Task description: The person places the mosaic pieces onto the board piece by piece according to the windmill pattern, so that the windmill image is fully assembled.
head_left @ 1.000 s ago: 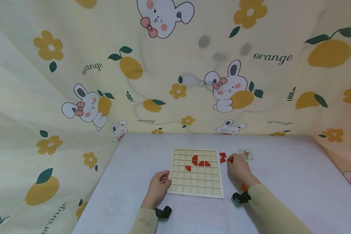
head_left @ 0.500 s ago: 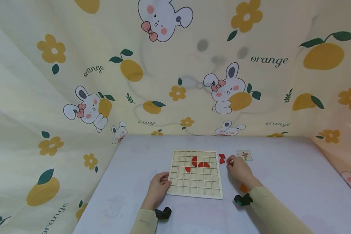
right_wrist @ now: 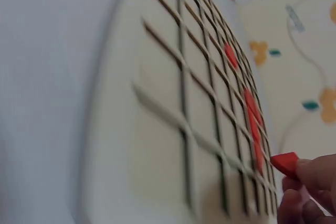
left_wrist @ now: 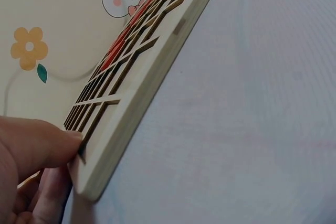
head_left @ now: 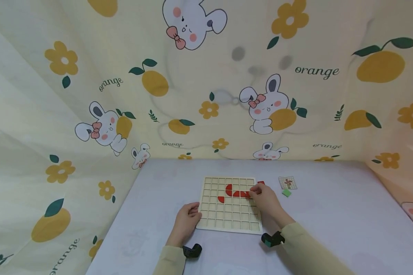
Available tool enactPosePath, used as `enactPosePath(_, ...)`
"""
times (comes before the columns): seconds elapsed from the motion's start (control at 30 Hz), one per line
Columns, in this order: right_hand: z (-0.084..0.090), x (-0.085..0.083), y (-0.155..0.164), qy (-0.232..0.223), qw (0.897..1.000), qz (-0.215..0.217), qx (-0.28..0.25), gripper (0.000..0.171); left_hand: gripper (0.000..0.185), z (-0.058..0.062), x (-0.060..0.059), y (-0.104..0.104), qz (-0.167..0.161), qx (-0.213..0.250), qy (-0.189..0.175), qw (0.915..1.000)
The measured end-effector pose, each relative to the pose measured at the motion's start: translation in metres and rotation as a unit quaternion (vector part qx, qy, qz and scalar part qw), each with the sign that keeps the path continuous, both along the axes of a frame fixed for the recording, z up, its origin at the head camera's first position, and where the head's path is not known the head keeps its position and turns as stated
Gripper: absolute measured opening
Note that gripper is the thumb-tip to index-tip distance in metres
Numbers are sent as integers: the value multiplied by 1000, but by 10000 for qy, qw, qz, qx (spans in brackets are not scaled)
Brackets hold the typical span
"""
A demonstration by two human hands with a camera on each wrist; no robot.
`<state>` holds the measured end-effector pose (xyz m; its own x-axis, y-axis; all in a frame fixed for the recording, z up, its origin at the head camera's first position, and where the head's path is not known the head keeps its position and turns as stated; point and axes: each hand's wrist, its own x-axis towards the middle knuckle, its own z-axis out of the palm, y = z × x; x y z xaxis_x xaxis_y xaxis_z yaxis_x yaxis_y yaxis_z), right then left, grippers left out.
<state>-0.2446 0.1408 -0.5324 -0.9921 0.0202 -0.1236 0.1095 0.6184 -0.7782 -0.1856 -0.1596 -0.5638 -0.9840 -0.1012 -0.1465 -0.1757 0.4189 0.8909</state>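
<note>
A pale wooden grid board [head_left: 227, 223] lies on the table. Several red quarter-round pieces [head_left: 229, 190] sit in its cells, mostly in the upper middle. My left hand [head_left: 187, 219] holds the board's left edge; in the left wrist view the thumb [left_wrist: 50, 148] lies on top near the corner, with curled fingers below at the side. Over the right part of the board, my right hand [head_left: 269, 200] pinches a red piece [right_wrist: 285, 164] between thumb and fingertips. That piece is close to the red row, but I cannot tell whether it touches the board.
Past the board's upper right edge another red piece [head_left: 260, 182] shows, partly hidden by my right hand. Farther right lie a small printed pattern card [head_left: 287, 179] and a green square [head_left: 286, 193]. A patterned curtain [head_left: 192, 114] hangs behind the table.
My right hand has moved left from the loose pieces to over the board, carrying a red piece. The green square is now uncovered, and the orange piece is out of sight. My left hand stays put.
</note>
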Motion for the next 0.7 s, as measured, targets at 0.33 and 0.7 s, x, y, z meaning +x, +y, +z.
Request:
enactPosePath(0.33,-9,15,-60,355,9974,-93,-616,13,44,-2,0,-2,-44,50,30,10000)
enactPosePath(0.7,-24,11,-81,523,9986,-18,-36,9,44,-2,-1,-2,-77,-45,31,10000)
